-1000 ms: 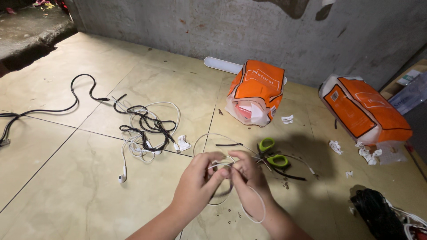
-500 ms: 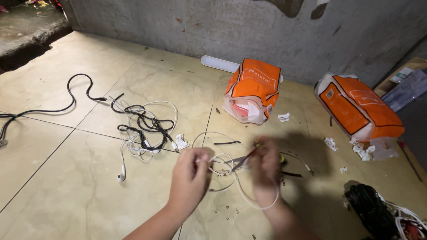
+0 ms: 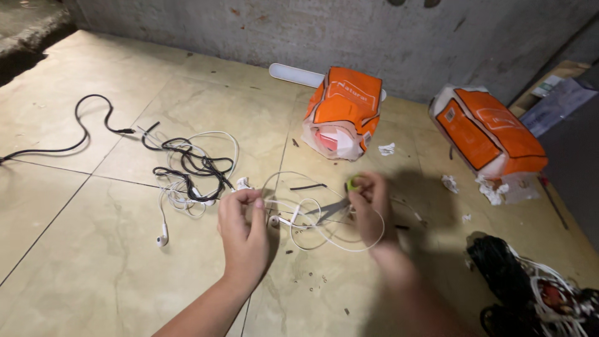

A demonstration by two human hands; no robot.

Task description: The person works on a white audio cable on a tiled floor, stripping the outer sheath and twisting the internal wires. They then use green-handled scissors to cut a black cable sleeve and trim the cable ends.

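Head view, only one: both hands work low centre of the frame over a tiled floor point(image 3: 93, 262).

Left hand point(image 3: 244, 232) sits just left of centre, grip closed, fingers pinched on a thin white cable point(image 3: 324, 240) near its top edge. Cable runs right from that pinch and loops on the floor between the two hands.

Right hand point(image 3: 369, 209) is just right of centre, grip closed on green-handled scissors point(image 3: 334, 209); a bit of green handle shows at the fingertips, and the grey blades point left toward the cable, lying across its loop. Whether the blades touch the wire, can't tell.

Left of the hands, mid-frame: tangle of black and white cords point(image 3: 190, 168), with a white earbud point(image 3: 162, 238) trailing below it. A separate black cable point(image 3: 81, 128) snakes off to the left edge.

Upper centre: orange-and-white bag point(image 3: 346, 109), torn open at the front, standing near the concrete wall point(image 3: 249, 31), with a white tube point(image 3: 293, 75) behind it. Upper right: second orange-and-white bag point(image 3: 490, 134) lying tilted, white paper scraps point(image 3: 490, 190) beside it.

Lower right corner: heap of dark and white wires point(image 3: 530, 287), well apart from the hands.
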